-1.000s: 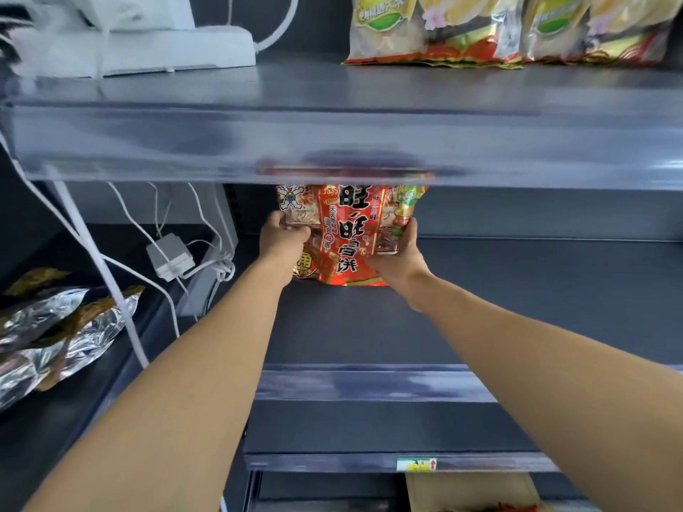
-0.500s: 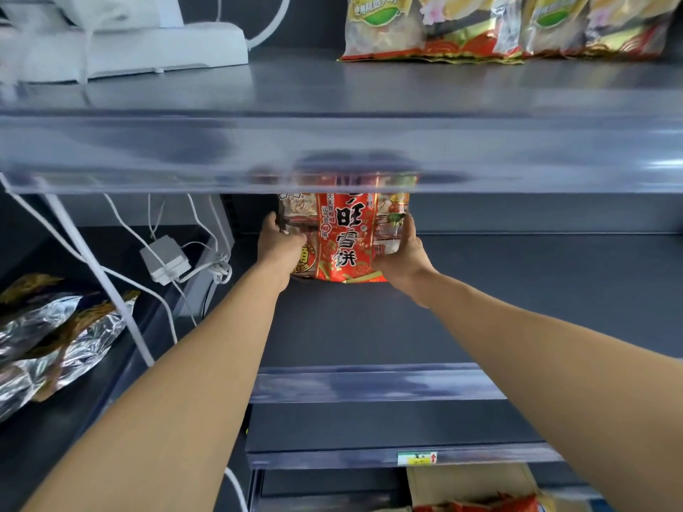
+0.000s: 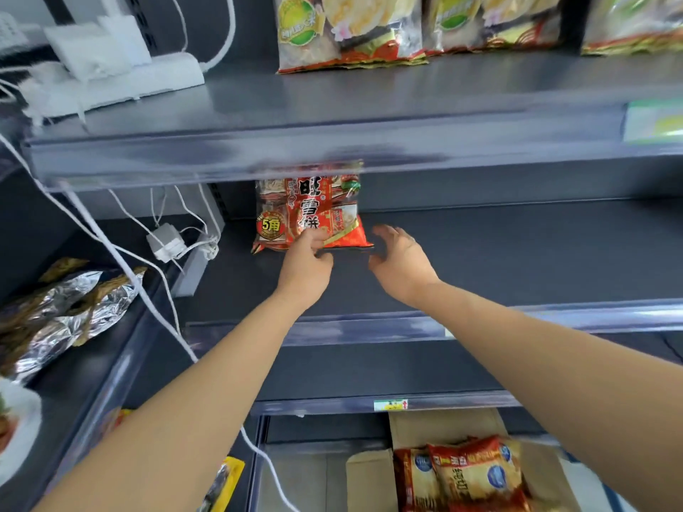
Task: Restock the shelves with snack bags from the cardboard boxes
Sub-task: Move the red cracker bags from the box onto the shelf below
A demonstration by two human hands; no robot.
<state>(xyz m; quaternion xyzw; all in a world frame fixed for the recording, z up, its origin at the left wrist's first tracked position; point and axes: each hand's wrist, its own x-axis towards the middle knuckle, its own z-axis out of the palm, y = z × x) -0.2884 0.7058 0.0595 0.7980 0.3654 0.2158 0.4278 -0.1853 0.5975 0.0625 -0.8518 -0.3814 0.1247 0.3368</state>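
A second ago both hands had the red snack bag (image 3: pixel 306 212) clamped by its sides, pushing it under the lip of the upper shelf (image 3: pixel 332 101). Now the bag stands upright at the back of the middle shelf (image 3: pixel 517 253), a little left of the frame's centre, with its top hidden behind that lip.

The right hand (image 3: pixel 401 262) has let go. It hangs just beside the bag's lower right corner, fingers loose and spread, holding nothing. The left hand (image 3: pixel 303 264) has slid down from the bag's side to its bottom edge, where the fingers curl against the packet. From here it looks like a light pinch to steady or square it, not a carrying grip.

So I'd say this bag is as good as placed, and only the left hand has yet to come away. The rest of that shelf, off to the right of the frame, is bare, while the cardboard box (image 3: pixel 443 426) at the lower right is open with more orange-red packets (image 3: pixel 476 471) inside. The restocking looks to be at an early stage, and the freed right hand is the natural one to go down for the next bag
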